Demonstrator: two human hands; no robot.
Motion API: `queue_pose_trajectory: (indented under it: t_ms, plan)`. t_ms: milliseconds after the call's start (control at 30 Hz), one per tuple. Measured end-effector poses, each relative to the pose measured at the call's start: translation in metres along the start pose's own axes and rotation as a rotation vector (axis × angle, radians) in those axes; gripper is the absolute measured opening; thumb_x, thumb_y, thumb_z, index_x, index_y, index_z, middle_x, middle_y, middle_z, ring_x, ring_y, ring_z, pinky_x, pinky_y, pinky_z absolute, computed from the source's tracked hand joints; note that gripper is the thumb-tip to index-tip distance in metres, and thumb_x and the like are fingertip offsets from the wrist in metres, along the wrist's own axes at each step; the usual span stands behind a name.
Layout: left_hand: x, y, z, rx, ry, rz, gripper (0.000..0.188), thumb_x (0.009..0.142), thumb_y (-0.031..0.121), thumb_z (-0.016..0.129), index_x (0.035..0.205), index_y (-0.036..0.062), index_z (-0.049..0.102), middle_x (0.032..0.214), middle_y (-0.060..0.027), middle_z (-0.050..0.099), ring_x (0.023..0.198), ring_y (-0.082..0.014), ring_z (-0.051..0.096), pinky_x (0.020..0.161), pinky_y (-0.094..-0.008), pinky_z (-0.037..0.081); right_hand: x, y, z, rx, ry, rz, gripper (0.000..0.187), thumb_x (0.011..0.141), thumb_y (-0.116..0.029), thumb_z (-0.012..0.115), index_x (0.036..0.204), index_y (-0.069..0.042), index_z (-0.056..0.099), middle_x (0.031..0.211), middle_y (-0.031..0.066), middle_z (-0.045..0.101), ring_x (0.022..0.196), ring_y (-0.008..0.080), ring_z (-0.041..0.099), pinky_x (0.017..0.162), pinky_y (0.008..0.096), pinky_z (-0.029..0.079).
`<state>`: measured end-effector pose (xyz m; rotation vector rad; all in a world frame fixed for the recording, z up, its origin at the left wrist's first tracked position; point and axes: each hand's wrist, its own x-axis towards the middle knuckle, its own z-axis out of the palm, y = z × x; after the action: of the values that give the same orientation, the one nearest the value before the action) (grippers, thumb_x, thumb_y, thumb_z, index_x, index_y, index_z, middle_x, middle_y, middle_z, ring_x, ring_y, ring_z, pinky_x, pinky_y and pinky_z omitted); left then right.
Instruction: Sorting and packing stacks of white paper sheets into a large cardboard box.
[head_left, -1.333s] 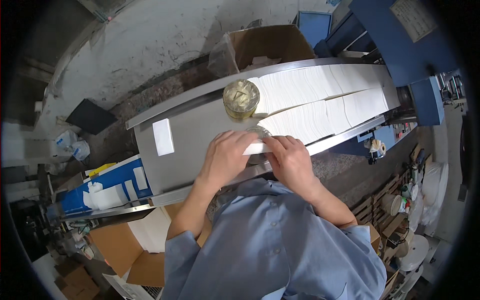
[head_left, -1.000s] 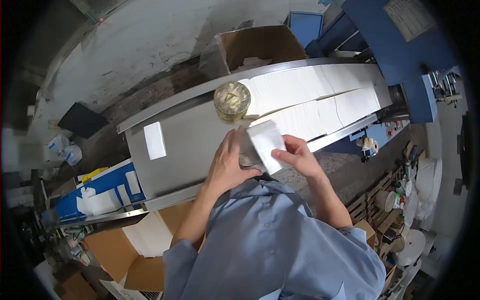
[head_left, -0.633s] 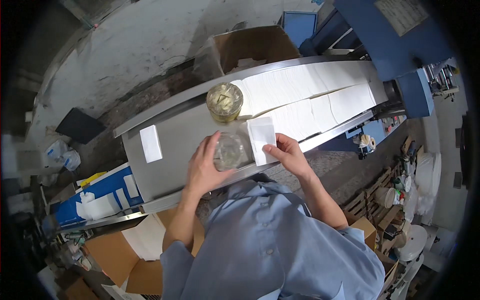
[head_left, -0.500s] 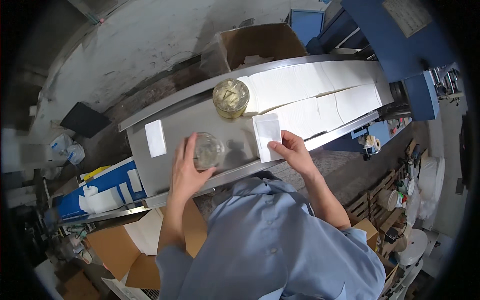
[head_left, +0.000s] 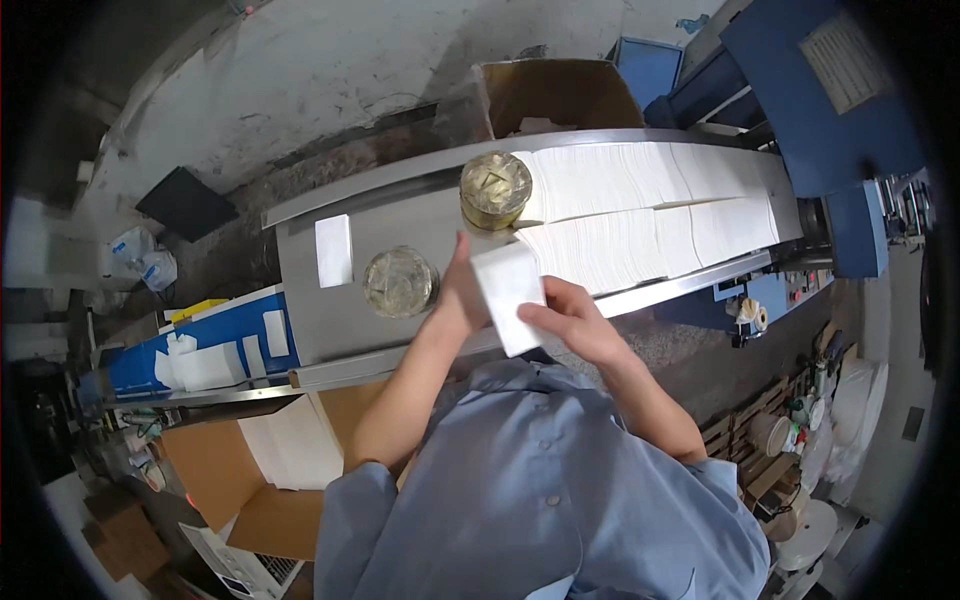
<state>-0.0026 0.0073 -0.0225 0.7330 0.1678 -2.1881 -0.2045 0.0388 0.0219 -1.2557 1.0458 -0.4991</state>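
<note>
Our right hand (head_left: 572, 320) pinches the packet (head_left: 505, 290) at its ten o'clock—thumb on top. Our left hand (head_left: 462, 303) sits at the packet's nine o'clock—fingers partly hidden, grip we cannot tell.

No legible text or labels.

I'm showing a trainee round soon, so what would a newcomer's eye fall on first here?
Probably the two long rows of white paper-like sheets packed along the right part of the grey metal table. Next the yellowish, glassy round cylinder at the upper row's left end, with a clear, glassy round one lower left of it. Then the white rectangular paper bundle in the fingers of the right hand, near the picture's centre.
</note>
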Motion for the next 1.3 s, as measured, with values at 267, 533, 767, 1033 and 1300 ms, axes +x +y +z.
queue_pose_trajectory:
  t_ms: [267,533,767,1033,1300]
  plan:
    - [-0.024,-0.012,-0.011,0.462,0.138,0.43,0.078,0.105,0.061,0.042,0.153,0.0008,0.038,0.143,-0.0151,0.057,0.125,-0.0312,0.058,0.108,-0.0444,0.045,0.01,-0.029,0.029,-0.655,0.409,-0.225,0.032,0.093,-0.019,0.073,0.112,0.004,0.064,0.083,0.0201,0.069,0.067,0.0295,0.068,0.061,0.0387,0.051]
    - [-0.035,-0.045,-0.005,0.924,0.317,0.645,0.084,0.102,0.036,0.065,0.158,-0.0071,0.02,0.141,-0.0214,0.055,0.121,-0.0228,0.058,0.107,-0.0313,0.043,0.012,-0.011,0.04,-0.804,0.49,-0.338,0.038,0.089,-0.021,0.073,0.119,0.0,0.063,0.092,0.0253,0.071,0.081,0.044,0.07,0.07,0.05,0.056]
    - [-0.017,-0.019,0.0,1.165,0.43,0.503,0.056,0.098,0.042,0.068,0.124,-0.0062,0.06,0.109,-0.0138,0.072,0.101,-0.0212,0.067,0.087,-0.0343,0.051,0.002,-0.039,0.037,-0.83,0.192,-0.176,0.046,0.084,-0.021,0.077,0.124,-0.002,0.064,0.115,0.0249,0.07,0.101,0.0414,0.069,0.083,0.0487,0.056]
    - [-0.028,-0.013,0.02,1.775,0.635,0.58,0.045,0.094,0.025,0.062,0.126,-0.0052,0.056,0.116,-0.0313,0.067,0.102,-0.049,0.067,0.088,-0.053,0.053,-0.008,-0.039,0.033,-0.803,0.149,-0.191,0.05,0.082,-0.021,0.079,0.126,-0.002,0.065,0.135,0.0219,0.063,0.118,0.0416,0.063,0.097,0.0452,0.053]
    - [-0.022,-0.021,0.031,1.944,0.882,0.769,0.054,0.091,0.01,0.056,0.14,-0.0042,0.039,0.11,-0.0329,0.064,0.097,-0.0483,0.067,0.084,-0.0558,0.054,-0.008,-0.03,0.03,-0.7,0.146,-0.139,0.048,0.083,-0.015,0.076,0.126,0.001,0.06,0.132,0.0216,0.062,0.11,0.0432,0.064,0.09,0.0467,0.054]
